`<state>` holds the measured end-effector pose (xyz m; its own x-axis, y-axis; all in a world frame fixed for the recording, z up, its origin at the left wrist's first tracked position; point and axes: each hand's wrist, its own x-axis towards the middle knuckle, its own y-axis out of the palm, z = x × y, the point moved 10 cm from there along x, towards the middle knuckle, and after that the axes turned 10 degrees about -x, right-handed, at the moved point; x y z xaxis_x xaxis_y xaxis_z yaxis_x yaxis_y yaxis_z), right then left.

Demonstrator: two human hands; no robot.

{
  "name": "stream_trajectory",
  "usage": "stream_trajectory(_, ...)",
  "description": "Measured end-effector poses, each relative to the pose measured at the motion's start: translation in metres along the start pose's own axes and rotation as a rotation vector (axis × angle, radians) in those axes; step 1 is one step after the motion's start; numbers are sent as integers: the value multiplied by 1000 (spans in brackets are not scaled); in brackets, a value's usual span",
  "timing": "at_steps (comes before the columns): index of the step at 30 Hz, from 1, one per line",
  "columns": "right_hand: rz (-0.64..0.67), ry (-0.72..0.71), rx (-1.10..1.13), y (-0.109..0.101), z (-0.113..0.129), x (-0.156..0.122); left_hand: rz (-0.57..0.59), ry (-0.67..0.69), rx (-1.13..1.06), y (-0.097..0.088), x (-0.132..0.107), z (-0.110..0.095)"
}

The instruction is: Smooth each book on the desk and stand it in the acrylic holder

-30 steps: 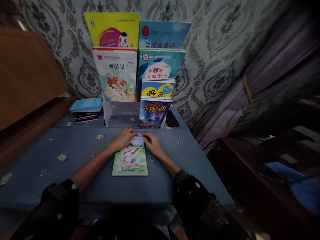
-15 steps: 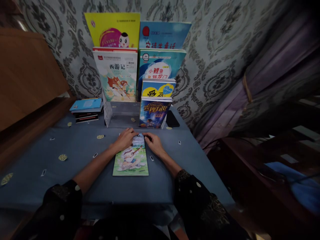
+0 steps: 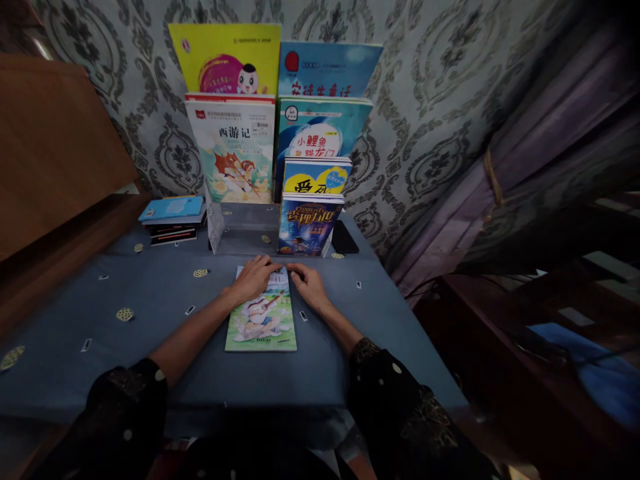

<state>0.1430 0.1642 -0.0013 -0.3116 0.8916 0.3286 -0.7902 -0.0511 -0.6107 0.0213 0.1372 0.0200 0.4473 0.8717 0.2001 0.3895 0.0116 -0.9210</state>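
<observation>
A thin book (image 3: pixel 263 327) lies face up on the table, its green and white cover showing a figure in a white hat playing a guitar. My left hand (image 3: pixel 255 277) rests on the upper left part of its cover, fingers stretched out flat, hiding some of the title. At the upper right corner, my right hand (image 3: pixel 309 287) lies beside the book with fingers loosely bent and apart; its fingertips are by the corner, and whether they touch it I cannot tell.
Behind my hands a clear display rack (image 3: pixel 245 233) holds several upright books, among them a white-covered book (image 3: pixel 235 157) and a dark blue book (image 3: pixel 306 227). A small book stack (image 3: pixel 173 217) lies left of it. A black flat object (image 3: pixel 345 238) lies right.
My left hand has shifted slightly to the right over the top of the cover, hiding more of the title. The book and right hand stay nearly where they were.
</observation>
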Motion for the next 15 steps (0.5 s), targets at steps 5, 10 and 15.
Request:
stream_trajectory(5, -20, -2, 21, 0, -2, 1, -12, -5, 17, 2, -1, 1)
stream_trajectory(10, -32, 15, 17, -2, -4, 0, 8, 14, 77, 5, -1, -2)
stream_trajectory(15, -15, 7, 24, -1, -4, 0, 5, -6, 105, 4, 0, -3)
